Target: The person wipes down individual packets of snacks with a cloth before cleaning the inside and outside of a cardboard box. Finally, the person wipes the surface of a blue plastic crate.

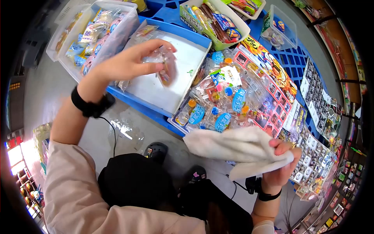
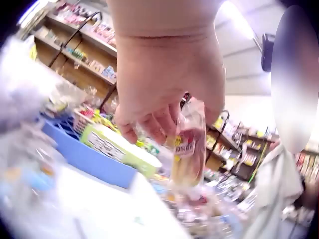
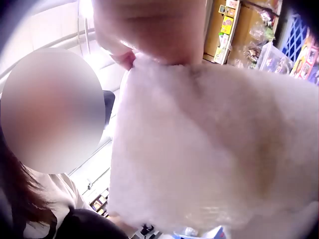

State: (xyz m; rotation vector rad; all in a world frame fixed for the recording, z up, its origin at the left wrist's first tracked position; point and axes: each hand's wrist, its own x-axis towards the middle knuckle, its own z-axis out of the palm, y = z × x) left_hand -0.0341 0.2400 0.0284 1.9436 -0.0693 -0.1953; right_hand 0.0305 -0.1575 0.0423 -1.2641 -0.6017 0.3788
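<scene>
My left hand (image 1: pixel 134 62) pinches a small clear packet (image 1: pixel 168 70) with reddish contents above the shallow blue box (image 1: pixel 183 85) with a white bottom. In the left wrist view the packet (image 2: pixel 189 149) hangs from the fingers of the hand (image 2: pixel 167 79) and shows a barcode label. My right hand (image 1: pixel 282 163) grips a white cloth (image 1: pixel 241 148), which hangs out to the left over the table's front edge. The cloth (image 3: pixel 199 139) fills much of the right wrist view, below the hand (image 3: pixel 154 35), and shows brownish stains.
A clear bin (image 1: pixel 97 35) of wrapped packets stands back left, a green carton (image 1: pixel 214 23) of snacks at the back. Clear packages with blue labels (image 1: pixel 223 121) pile right of the blue box, beside printed sheets (image 1: pixel 272 105). A clear container (image 1: pixel 278 29) sits back right.
</scene>
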